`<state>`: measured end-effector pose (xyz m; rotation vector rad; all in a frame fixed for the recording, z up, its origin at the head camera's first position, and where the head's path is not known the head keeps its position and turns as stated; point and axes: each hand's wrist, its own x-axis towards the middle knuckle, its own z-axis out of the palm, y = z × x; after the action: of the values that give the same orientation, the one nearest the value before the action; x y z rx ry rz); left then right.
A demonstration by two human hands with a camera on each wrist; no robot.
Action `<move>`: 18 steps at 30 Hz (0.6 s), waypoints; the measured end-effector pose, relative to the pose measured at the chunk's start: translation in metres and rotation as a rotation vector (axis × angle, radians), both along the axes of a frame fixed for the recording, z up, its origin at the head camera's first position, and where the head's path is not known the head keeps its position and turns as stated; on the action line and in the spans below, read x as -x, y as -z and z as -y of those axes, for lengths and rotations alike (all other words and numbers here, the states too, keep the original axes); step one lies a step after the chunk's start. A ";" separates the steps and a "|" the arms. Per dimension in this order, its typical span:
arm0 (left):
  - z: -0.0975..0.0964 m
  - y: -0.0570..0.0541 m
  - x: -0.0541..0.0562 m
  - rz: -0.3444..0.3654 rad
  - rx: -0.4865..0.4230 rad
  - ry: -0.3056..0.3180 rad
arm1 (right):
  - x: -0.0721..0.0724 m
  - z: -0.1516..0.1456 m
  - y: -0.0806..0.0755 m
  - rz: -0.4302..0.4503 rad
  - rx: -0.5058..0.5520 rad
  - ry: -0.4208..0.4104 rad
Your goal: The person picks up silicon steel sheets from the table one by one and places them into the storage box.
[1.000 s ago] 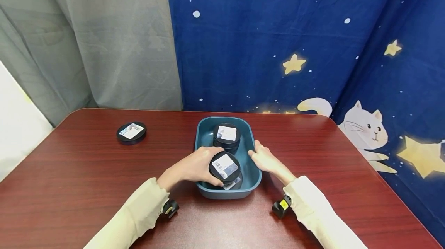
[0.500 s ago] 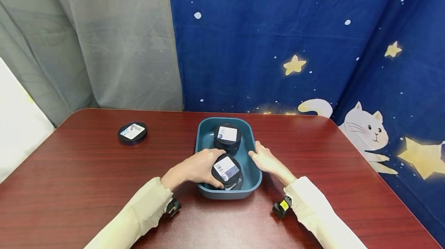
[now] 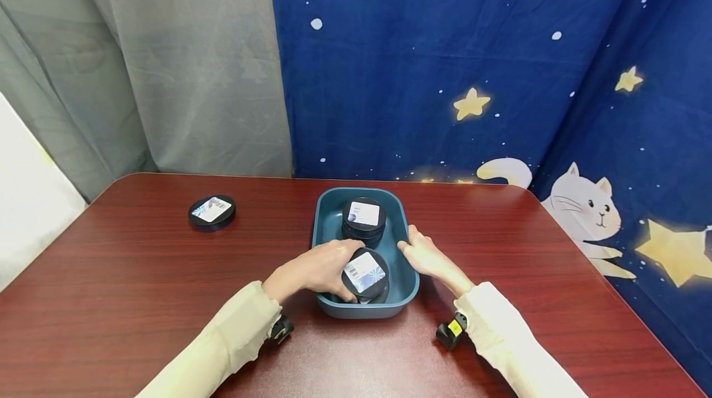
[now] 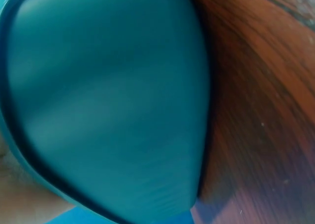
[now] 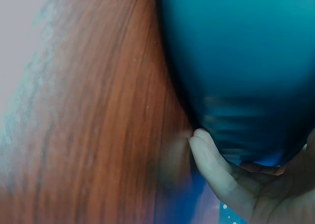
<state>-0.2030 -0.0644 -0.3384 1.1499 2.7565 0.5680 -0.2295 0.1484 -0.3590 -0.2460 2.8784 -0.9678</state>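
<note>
In the head view, a blue-teal rectangular bin (image 3: 396,280) stands on the table. My left hand (image 3: 319,268) reaches over its left rim and grips a flat, round black tin (image 3: 364,272) with a white and blue label. That tin lies over another black tin (image 3: 381,296) at the near end, which is mostly hidden. A stack of similar tins (image 3: 364,214) sits at the far end of the bin. My right hand (image 3: 425,256) holds the bin's right wall, thumb over the rim. In the right wrist view its fingers (image 5: 211,167) press the outside of the bin.
A single black round tin (image 3: 211,211) with a label lies on the reddish-brown table (image 3: 139,299), to the left of the bin. Behind the table's far edge hang a grey curtain (image 3: 206,76) and a blue star-patterned curtain (image 3: 378,64).
My left hand has shifted slightly right and lower with its tin, which now covers more of the tin underneath. Its label has turned. My right hand stays on the bin.
</note>
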 end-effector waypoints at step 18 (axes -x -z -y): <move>-0.007 0.001 0.002 0.091 0.014 0.066 | 0.000 -0.001 0.000 -0.029 -0.033 -0.010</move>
<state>-0.2052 -0.0575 -0.3398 1.1762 2.6324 0.5776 -0.2297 0.1494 -0.3591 -0.2731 2.9134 -0.9218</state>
